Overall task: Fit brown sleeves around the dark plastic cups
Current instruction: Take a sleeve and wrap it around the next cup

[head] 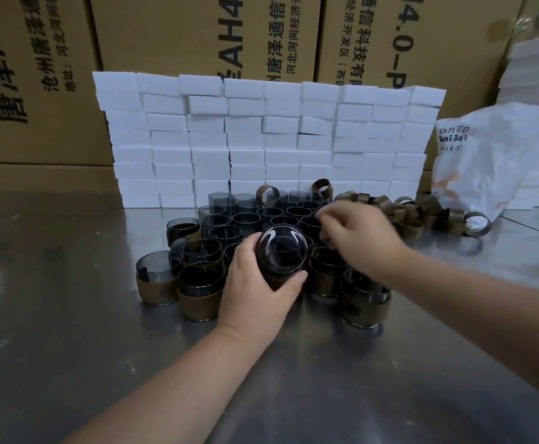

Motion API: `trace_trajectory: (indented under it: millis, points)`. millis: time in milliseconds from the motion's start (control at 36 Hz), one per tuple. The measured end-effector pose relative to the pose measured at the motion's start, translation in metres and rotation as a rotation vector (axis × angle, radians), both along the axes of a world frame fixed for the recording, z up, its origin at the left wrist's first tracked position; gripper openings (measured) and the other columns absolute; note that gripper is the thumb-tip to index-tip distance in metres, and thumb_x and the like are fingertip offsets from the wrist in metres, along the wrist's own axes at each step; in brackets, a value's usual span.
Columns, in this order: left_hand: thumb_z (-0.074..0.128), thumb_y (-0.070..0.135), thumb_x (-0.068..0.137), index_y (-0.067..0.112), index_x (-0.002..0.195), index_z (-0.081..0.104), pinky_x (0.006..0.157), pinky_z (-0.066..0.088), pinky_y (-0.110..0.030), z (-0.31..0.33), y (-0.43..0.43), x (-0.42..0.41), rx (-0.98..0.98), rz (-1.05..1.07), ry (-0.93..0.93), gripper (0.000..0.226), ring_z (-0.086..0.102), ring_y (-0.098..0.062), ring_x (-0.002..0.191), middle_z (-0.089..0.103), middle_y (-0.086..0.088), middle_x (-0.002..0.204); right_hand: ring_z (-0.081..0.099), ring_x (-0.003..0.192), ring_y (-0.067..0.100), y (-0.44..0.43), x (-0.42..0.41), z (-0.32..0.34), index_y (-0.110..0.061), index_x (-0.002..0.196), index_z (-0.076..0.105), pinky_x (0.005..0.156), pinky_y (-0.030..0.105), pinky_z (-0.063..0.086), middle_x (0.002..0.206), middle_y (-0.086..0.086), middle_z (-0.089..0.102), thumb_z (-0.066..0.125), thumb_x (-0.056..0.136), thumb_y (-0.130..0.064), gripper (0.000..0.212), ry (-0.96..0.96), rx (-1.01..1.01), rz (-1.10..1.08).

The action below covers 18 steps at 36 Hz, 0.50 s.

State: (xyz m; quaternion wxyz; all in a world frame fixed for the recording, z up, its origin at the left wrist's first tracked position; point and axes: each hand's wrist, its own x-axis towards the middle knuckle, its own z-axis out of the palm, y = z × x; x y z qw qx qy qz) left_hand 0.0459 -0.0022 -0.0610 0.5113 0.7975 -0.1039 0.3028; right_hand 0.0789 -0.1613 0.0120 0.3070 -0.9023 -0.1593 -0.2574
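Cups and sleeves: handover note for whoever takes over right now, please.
Left hand grips one cup, base toward the camera.
Right hand reaches over the bare cups, fingers curled; blur hides any grasp.
Done: sleeved cups along the near edge.
To do: the bare cups behind them; loose sleeves lie piled at right.

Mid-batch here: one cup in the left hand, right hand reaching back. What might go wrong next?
1. The right hand crosses low over the packed bare cups; its wrist could knock some over.
2. Two loose sleeves perch on cup rims at the back and may drop in.
3. The left hand holds its cup tilted above sleeved cups; a slip would hit them.
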Motion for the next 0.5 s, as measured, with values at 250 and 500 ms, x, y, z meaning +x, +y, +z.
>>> trace_trajectory:
  millis: [250, 500]
  points:
    - [0.074, 0.041, 0.066, 0.028, 0.129, 0.037, 0.101, 0.041, -0.030, -0.002, 0.000, 0.001, 0.028, -0.050, 0.063, 0.073, 0.048, -0.008, 0.115, 0.045, 0.016, 0.118, 0.056, 0.075, 0.029, -0.096, 0.059, 0.017, -0.015, 0.105, 0.065, 0.057, 0.030, 0.041, 0.099, 0.014, 0.061, 0.040, 0.094, -0.018, 0.027, 0.064, -0.382, -0.486]
    - [0.060, 0.061, 0.057, 0.042, 0.122, 0.034, 0.088, 0.032, -0.009, -0.008, -0.001, 0.006, 0.049, -0.078, 0.086, 0.073, 0.043, 0.005, 0.107, 0.041, 0.031, 0.110, 0.056, 0.096, 0.031, -0.129, 0.115, -0.017, -0.027, 0.136, 0.045, 0.071, 0.035, 0.051, 0.136, 0.013, 0.045, 0.044, 0.089, -0.001, 0.054, 0.389, -0.368, -0.347]
